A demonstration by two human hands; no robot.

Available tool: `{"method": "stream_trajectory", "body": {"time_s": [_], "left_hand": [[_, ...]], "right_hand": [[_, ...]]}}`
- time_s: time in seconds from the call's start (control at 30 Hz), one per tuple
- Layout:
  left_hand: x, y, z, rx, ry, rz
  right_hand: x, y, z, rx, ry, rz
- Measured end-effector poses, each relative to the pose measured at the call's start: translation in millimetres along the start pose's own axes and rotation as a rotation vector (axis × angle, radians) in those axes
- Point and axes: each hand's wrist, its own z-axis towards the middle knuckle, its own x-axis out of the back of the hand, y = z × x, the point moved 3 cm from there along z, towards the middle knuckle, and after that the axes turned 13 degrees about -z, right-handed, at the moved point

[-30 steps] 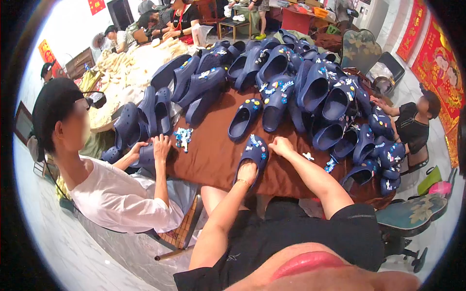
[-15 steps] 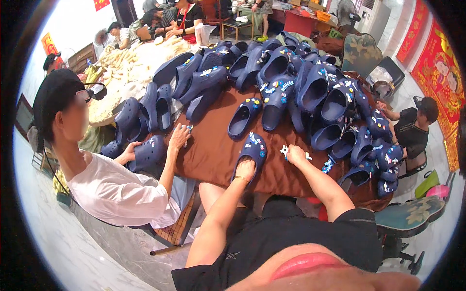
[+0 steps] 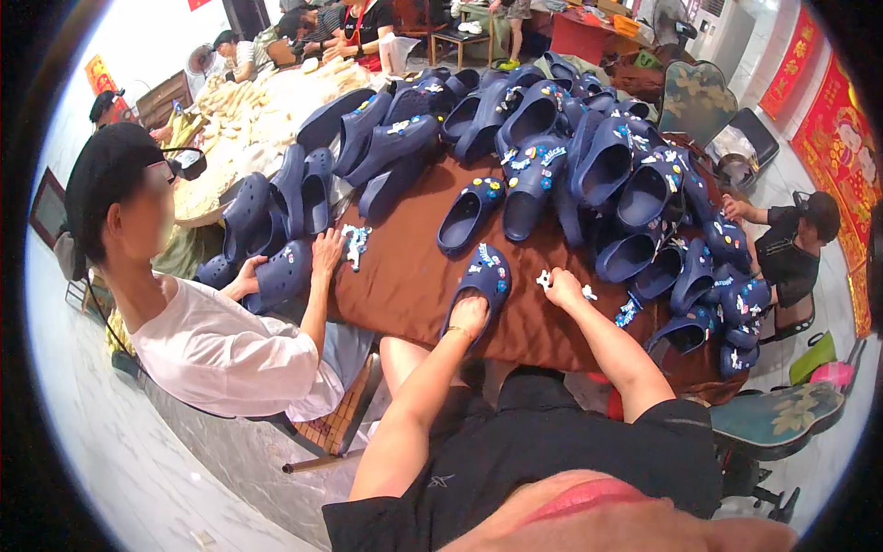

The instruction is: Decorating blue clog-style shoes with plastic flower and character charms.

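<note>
left hand [image 3: 469, 316] clamped on heel of the navy clog [image 3: 483, 281], pinning it to the brown tablecloth [image 3: 405, 285]. right hand [image 3: 563, 287] pinches a small white charm [image 3: 544, 278] just beside it. i'd keep the clog flat and press the charm square into a hole.

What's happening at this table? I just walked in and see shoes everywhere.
A person holds a navy clog by its heel with the left hand, while the right hand picks at small white charms on the brown tablecloth. The clog already carries coloured charms. A co-worker in a white shirt on the left grips another clog. A big pile of navy clogs covers the far side.
</note>
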Motion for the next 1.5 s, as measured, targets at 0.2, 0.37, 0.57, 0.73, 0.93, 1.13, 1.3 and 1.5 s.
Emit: {"method": "stream_trajectory", "body": {"time_s": [0.2,0.37,0.57,0.73,0.93,1.13,1.3,1.5], "left_hand": [[11,15,1,-0.021,0.023,-0.032],[7,10,0,-0.004,0.023,-0.051],[9,14,1,-0.013,0.014,-0.039],[14,17,0,0.016,-0.001,-0.035],[15,27,11,0.053,-0.022,-0.107],[19,23,-9,0.204,0.056,-0.062],[18,31,-7,0.231,0.065,-0.016],[17,39,0,0.198,0.034,-0.038]], "right_hand": [[-14,20,10,-0.059,0.04,0.013],[-32,29,10,-0.019,0.088,0.035],[-31,35,6,0.004,0.115,-0.025],[-28,31,5,-0.044,0.034,-0.063],[68,-49,48,0.494,0.212,0.295],[250,-282,27,1.203,0.016,0.365],[322,-402,-5,1.319,0.28,0.01],[336,-425,3,1.338,0.273,0.043]]}}
